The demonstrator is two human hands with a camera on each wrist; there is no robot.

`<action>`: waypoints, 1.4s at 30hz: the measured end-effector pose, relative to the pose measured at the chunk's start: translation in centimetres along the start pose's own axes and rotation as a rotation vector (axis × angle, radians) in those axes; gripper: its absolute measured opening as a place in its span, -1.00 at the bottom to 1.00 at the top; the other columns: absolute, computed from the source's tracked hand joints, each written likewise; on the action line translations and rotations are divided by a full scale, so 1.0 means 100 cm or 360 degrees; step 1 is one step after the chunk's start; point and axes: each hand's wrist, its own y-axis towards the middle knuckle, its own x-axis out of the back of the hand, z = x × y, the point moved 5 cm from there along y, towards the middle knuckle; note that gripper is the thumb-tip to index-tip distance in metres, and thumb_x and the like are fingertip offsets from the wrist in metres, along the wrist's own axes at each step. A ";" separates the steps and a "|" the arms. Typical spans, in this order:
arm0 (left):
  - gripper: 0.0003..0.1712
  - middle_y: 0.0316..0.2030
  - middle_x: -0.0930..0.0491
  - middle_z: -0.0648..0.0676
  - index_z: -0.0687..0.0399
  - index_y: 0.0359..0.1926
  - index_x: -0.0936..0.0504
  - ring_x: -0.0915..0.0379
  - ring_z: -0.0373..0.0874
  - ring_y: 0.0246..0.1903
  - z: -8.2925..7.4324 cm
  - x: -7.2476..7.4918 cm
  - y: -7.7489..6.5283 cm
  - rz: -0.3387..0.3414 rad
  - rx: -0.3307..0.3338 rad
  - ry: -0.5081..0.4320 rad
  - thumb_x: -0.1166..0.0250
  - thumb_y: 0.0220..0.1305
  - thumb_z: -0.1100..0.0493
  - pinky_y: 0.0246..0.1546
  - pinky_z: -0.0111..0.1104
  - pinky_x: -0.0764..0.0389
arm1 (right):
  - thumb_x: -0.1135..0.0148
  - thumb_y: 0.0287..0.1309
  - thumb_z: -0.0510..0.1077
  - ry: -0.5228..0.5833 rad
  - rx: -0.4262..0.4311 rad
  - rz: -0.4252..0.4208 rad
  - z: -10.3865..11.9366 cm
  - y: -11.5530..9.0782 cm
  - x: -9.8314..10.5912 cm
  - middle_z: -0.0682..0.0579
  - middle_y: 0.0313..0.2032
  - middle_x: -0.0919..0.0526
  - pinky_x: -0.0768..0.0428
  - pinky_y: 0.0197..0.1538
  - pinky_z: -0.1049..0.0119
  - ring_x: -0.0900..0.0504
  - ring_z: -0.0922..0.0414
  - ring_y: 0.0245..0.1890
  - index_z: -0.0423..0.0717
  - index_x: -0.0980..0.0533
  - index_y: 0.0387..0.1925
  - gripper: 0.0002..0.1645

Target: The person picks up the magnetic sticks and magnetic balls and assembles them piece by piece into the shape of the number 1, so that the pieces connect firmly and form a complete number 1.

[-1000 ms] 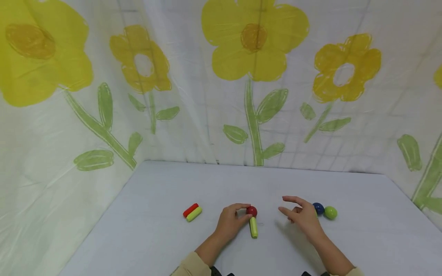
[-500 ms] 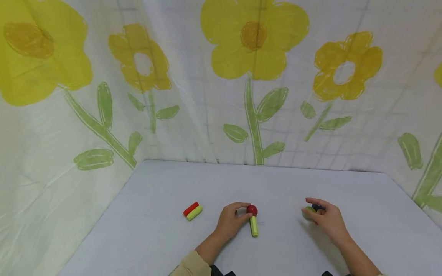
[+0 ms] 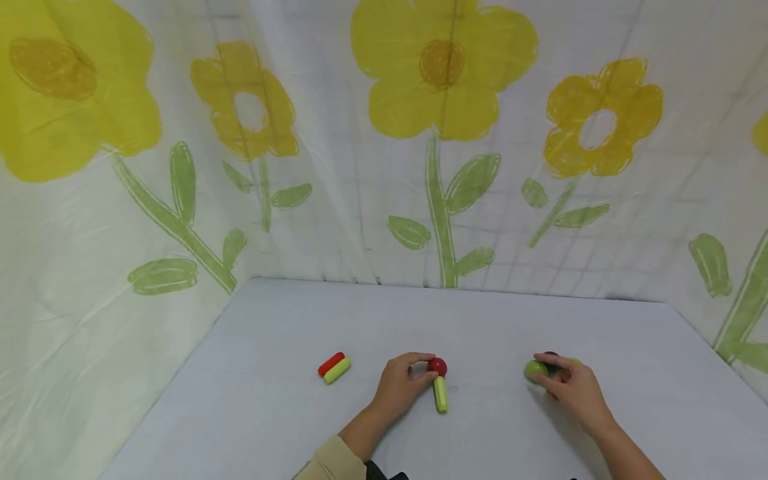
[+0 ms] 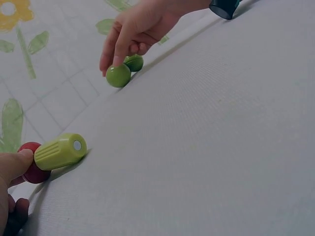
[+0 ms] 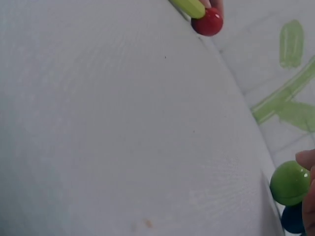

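Note:
My left hand (image 3: 399, 387) pinches a glossy red ball (image 3: 437, 367) between thumb and fingertips. A yellow-green ribbed rod (image 3: 441, 395) lies against the ball, pointing toward me; in the left wrist view a round grey spot marks the rod's free end. On the right, the thumb and index finger of my right hand (image 3: 576, 393) pinch a green ball (image 3: 536, 371). Just beyond it sits a dark blue ball (image 5: 294, 219), mostly covered by the fingers in the head view. Another green ball (image 4: 134, 62) shows behind the right hand.
A red rod (image 3: 331, 364) and a second yellow-green rod (image 3: 338, 371) lie side by side to the left of my left hand. Everything rests on a white-covered table (image 3: 288, 427). Behind it hangs a white curtain (image 3: 336, 220) with painted yellow flowers.
The right hand has moved right, from over the table's middle to the group of balls, and its fingers have come together on the nearest green ball. My left hand stays put.

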 end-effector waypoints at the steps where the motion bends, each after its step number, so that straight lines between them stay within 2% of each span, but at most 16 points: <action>1: -0.64 -0.09 -0.63 -0.01 -0.05 -0.04 -0.65 -0.18 -0.37 -0.57 0.000 0.000 0.000 0.0003 0.0000 0.0000 -0.37 0.08 0.08 -0.51 -0.54 -0.31 | -0.34 0.03 -0.11 -0.0007 0.0000 -0.0004 -0.001 0.000 0.000 0.12 -0.72 -0.41 -0.32 -0.61 0.41 -0.30 0.29 -0.71 -0.29 -0.44 0.12 -0.39; 10: -0.64 -0.09 -0.64 -0.01 -0.05 -0.05 -0.65 -0.15 -0.37 -0.62 0.001 -0.001 0.001 0.0012 -0.0006 -0.0007 -0.37 0.08 0.08 -0.56 -0.54 -0.28 | -0.31 0.04 -0.23 -0.0046 0.0065 -0.0006 -0.004 -0.004 -0.004 0.13 -0.76 -0.37 -0.30 -0.65 0.44 -0.26 0.32 -0.74 -0.32 -0.43 0.12 -0.42; 16: -0.65 -0.08 -0.64 0.00 -0.04 -0.06 -0.66 -0.13 -0.37 -0.65 0.002 -0.001 0.001 0.0011 -0.0010 -0.0035 -0.38 0.07 0.10 -0.59 -0.54 -0.26 | -0.27 0.04 -0.27 -0.0049 0.0022 0.0035 -0.005 -0.004 -0.007 0.11 -0.77 -0.36 -0.32 -0.65 0.43 -0.27 0.31 -0.76 -0.32 -0.42 0.13 -0.43; 27: -0.65 -0.11 -0.65 -0.01 -0.03 -0.06 -0.66 -0.11 -0.39 -0.67 0.001 0.000 0.000 0.0019 -0.0030 -0.0026 -0.37 0.08 0.09 -0.63 -0.56 -0.21 | -0.31 0.04 -0.21 -0.0035 -0.0006 0.0052 -0.008 -0.004 -0.009 0.13 -0.79 -0.33 -0.30 -0.66 0.44 -0.25 0.30 -0.77 -0.31 -0.43 0.12 -0.42; 36: -0.65 -0.13 -0.65 0.02 -0.02 -0.07 -0.66 -0.11 -0.40 -0.68 0.000 0.001 0.000 0.0009 -0.0077 -0.0038 -0.37 0.08 0.07 -0.63 -0.54 -0.22 | -0.35 0.00 -0.16 -0.0033 0.0023 0.0065 -0.004 -0.005 -0.012 0.14 -0.81 -0.33 -0.29 -0.67 0.43 -0.24 0.31 -0.78 -0.31 -0.48 0.06 -0.44; 42: -0.65 -0.12 -0.65 0.01 -0.01 -0.06 -0.66 -0.10 -0.40 -0.68 0.000 0.001 0.000 0.0007 -0.0093 -0.0035 -0.36 0.09 0.06 -0.63 -0.55 -0.22 | -0.38 -0.03 -0.08 -0.0028 -0.0013 0.0097 0.000 -0.008 -0.016 0.14 -0.79 -0.32 -0.30 -0.65 0.42 -0.24 0.31 -0.76 -0.28 -0.50 0.05 -0.40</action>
